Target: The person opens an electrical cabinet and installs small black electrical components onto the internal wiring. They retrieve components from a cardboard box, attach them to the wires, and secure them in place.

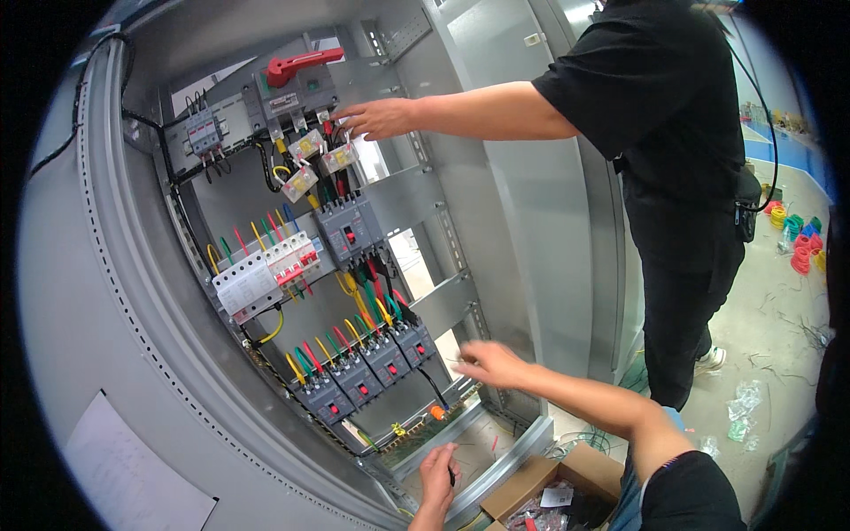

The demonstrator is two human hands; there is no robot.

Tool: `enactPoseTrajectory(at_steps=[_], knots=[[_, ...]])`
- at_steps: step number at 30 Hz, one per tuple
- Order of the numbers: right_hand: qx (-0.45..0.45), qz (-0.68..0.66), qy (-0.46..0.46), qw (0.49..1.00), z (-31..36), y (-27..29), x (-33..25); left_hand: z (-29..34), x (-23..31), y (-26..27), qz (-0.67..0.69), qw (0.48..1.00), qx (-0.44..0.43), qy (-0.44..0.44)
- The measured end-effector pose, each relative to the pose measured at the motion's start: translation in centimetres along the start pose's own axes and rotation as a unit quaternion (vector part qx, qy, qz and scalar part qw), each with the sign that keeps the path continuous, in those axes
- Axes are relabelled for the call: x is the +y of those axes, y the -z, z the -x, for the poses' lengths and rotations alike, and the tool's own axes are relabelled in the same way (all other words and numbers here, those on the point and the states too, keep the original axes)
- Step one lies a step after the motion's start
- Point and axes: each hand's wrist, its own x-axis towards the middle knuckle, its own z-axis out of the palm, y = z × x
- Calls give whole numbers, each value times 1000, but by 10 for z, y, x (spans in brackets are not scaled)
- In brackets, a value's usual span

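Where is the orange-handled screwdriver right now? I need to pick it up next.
In the head view, the orange-handled screwdriver sits at the cabinet's bottom centre, just below the lowest row of breakers, between the right hand above and the left hand below.

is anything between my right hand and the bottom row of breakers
Nothing visible stands between them. The right hand is just to the right of the bottom row of breakers, with an open gap between. A black wire drops from the rightmost breaker, but it runs below the fingertips, not across the gap.
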Motion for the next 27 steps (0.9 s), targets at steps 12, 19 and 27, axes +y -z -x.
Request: enactPoseTrajectory(at_steps=[12, 19, 27], knots=[[-385, 56, -202, 899, 234, 116, 52, -3, -39, 7, -57, 996, 12, 66], [-326, 38, -232, 916, 235, 151, 38, 4, -46, -3, -100, 994, 21, 35], [-361, 27, -207, 909, 236, 146, 42, 6, -47, -4, -198, 973, 65, -94]])
